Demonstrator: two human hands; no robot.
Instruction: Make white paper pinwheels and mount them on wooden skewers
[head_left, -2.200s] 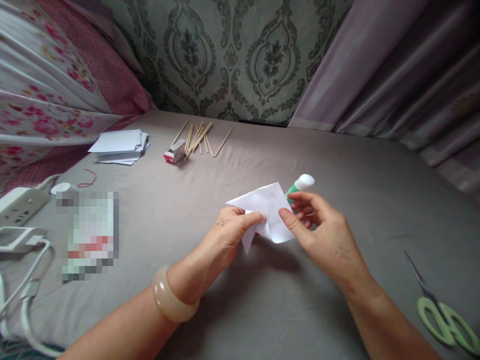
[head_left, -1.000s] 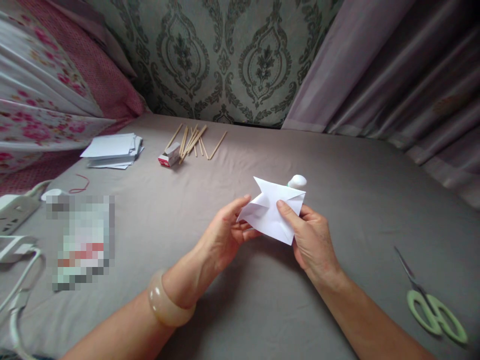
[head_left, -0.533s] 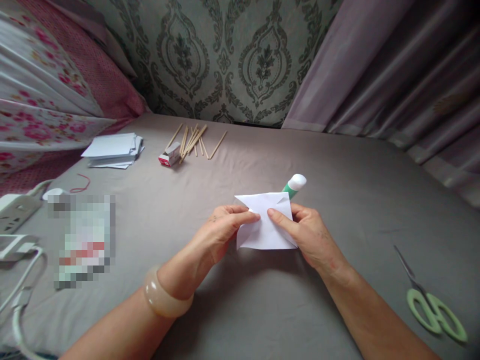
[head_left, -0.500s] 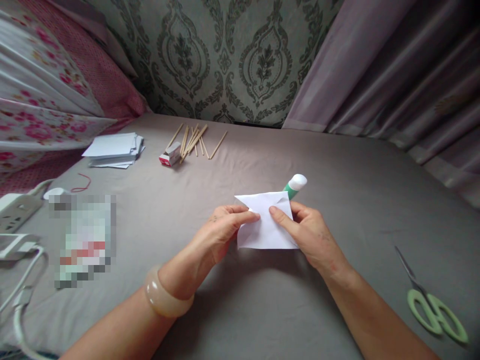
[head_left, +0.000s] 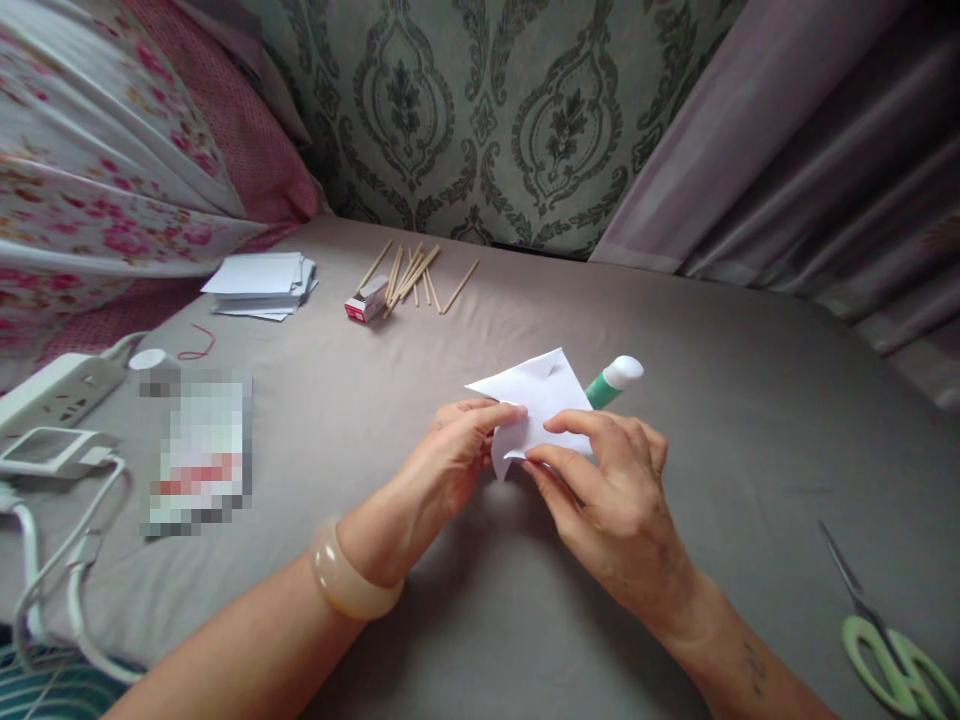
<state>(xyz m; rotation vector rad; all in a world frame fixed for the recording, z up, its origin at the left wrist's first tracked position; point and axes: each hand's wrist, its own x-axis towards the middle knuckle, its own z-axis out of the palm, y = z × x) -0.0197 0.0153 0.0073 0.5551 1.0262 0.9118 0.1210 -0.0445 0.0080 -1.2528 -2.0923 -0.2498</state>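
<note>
Between my hands is a folded sheet of white paper (head_left: pixel 534 385), tilted, with a pointed corner at its left and a curled lower edge. My left hand (head_left: pixel 465 445) pinches its left side, thumb on top and fingers behind. My right hand (head_left: pixel 615 480) grips the lower right edge between thumb and fingers, where the paper bends up. Just beyond the paper lies a green glue stick (head_left: pixel 602 390) with a white cap, its lower end hidden behind the paper and my right hand.
Scissors (head_left: pixel 874 620) with green handles lie at the right. Several wooden sticks (head_left: pixel 409 280), a small red and white box (head_left: pixel 366 300) and a paper stack (head_left: pixel 259 285) sit at the back. On the left are a power strip (head_left: pixel 71 385), cables and a blurred packet (head_left: pixel 202 440).
My right hand has moved from the paper's right side to its lower edge and bends it upward. The paper has turned and tilted. The view has shifted slightly.
</note>
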